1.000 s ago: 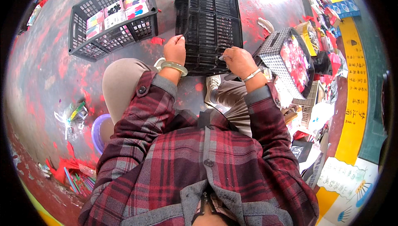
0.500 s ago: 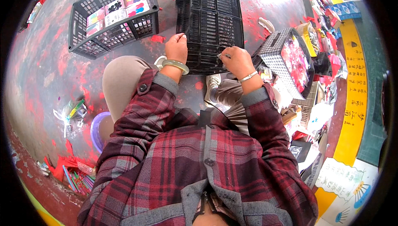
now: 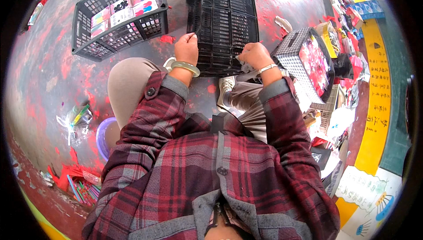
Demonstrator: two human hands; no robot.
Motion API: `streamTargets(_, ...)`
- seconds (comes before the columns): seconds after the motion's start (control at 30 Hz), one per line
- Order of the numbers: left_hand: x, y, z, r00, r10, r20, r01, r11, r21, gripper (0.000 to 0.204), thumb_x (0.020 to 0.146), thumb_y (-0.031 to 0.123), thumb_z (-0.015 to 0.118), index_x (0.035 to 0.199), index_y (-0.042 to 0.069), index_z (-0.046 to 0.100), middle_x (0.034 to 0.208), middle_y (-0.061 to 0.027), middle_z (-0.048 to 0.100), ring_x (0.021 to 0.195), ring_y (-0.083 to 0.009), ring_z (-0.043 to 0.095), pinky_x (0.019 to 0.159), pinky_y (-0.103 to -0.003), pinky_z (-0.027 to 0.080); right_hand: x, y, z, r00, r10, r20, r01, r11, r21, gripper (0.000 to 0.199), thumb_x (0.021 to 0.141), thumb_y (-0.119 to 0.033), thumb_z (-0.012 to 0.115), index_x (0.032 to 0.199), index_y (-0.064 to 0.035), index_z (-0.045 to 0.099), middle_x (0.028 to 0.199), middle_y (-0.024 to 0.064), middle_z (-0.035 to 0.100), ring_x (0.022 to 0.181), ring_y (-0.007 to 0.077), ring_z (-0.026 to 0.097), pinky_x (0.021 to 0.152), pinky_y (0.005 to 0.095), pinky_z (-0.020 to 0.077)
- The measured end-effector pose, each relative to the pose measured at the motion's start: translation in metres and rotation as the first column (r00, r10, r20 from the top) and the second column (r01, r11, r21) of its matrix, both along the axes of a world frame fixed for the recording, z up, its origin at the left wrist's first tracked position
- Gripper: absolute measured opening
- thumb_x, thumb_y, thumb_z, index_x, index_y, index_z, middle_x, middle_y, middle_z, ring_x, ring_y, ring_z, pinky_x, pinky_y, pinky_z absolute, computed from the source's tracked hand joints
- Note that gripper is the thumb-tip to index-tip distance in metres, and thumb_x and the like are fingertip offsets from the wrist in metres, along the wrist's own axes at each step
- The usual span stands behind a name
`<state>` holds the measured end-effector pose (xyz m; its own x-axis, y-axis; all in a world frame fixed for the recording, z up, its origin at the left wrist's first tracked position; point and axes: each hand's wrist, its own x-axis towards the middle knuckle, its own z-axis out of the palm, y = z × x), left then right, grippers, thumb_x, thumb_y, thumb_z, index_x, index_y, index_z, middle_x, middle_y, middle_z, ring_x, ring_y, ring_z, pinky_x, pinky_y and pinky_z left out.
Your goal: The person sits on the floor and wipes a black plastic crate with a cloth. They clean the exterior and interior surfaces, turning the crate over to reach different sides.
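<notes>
A black slatted plastic crate (image 3: pixel 227 20) lies in front of me, its slatted face turned up. My left hand (image 3: pixel 187 49) is closed on its left edge, near the front corner. At the crate's right edge, my right hand (image 3: pixel 256 56) is closed around a small, crumpled grey rag (image 3: pixel 246 67), which pokes out below the fingers. The crate hides part of the floor and whatever is under it.
A dark grey openwork basket (image 3: pixel 99 48) with colourful printed packs (image 3: pixel 121 16) stands at the upper left. A purple basin (image 3: pixel 102 138) is beside my left knee. To the right, a checkered box (image 3: pixel 304 59) holds red and white scraps, with piled clutter along the wall.
My right hand has shifted slightly right and up along the crate's edge, and more of the grey rag shows under it. My left hand stays on the crate, almost unmoved.
</notes>
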<state>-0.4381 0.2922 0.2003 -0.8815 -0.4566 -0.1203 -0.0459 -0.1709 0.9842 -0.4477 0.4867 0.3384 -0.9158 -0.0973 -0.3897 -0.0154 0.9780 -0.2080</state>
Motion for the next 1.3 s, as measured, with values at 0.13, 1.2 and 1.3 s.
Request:
streamTargets(0.13, -0.001, 0.003, 0.005, 0.999, -0.034, -0.004, 0.034, 0.998, 0.046, 0.023, 0.084, 0.016, 0.058, 0.096, -0.002, 0.065, 0.077, -0.0081, 0.066, 0.069, -0.0124, 0.058, 0.065, -0.027, 0.046, -0.012, 0.022, -0.008, 0.999, 0.025, -0.037, -0.022, 0.996, 0.091, 0.026, 0.061, -0.025, 0.068, 0.072, -0.0023, 0.066, 0.074, 0.0168, 0.064, 0.072, 0.0313, 0.063, 0.07, 0.037, 0.0494)
streamTargets(1.2, -0.002, 0.016, 0.016, 0.992, -0.128, -0.003, 0.127, 0.975, 0.184, 0.028, 0.087, 0.023, 0.058, 0.086, -0.004, 0.064, 0.068, 0.0035, 0.054, 0.063, -0.0054, 0.044, 0.057, -0.024, 0.038, 0.034, 0.077, -0.013, 0.816, 0.237, -0.528, -0.227, 0.97, 0.086, 0.01, 0.077, -0.011, 0.056, 0.071, -0.0087, 0.064, 0.072, 0.0126, 0.056, 0.07, 0.0328, 0.058, 0.063, 0.0424, 0.0471)
streamTargets(1.3, 0.002, 0.016, 0.022, 0.995, -0.103, 0.0, 0.102, 0.986, 0.13, 0.028, 0.087, 0.023, 0.058, 0.085, -0.004, 0.064, 0.067, 0.0032, 0.054, 0.063, -0.0062, 0.045, 0.058, -0.025, 0.039, 0.048, 0.074, -0.012, 0.785, 0.315, -0.533, -0.24, 0.948, 0.207, 0.01, 0.077, -0.011, 0.056, 0.072, -0.0081, 0.064, 0.074, 0.0123, 0.057, 0.071, 0.032, 0.058, 0.065, 0.0418, 0.0474)
